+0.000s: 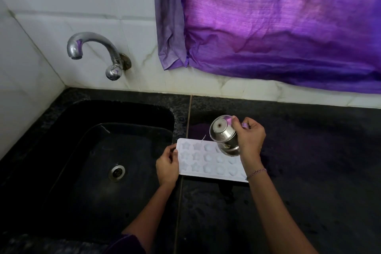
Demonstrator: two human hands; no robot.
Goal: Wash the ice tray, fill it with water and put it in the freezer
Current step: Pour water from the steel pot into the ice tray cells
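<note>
A white ice tray [208, 163] with star and round moulds lies flat on the black counter, just right of the sink. My left hand [167, 168] grips the tray's left end. My right hand [250, 137] holds a steel cup [223, 135] tipped steeply over the tray's far right moulds, its base turned toward me. My right wrist, with a bracelet, hides the tray's right end. I cannot make out any water in the moulds.
The black sink [61, 171] with a steel drain [117, 172] is on the left. A chrome tap [92, 47] sticks out of the white tiled wall above it. A purple curtain [278, 27] hangs at the back right. The dark counter [319, 171] stretches right.
</note>
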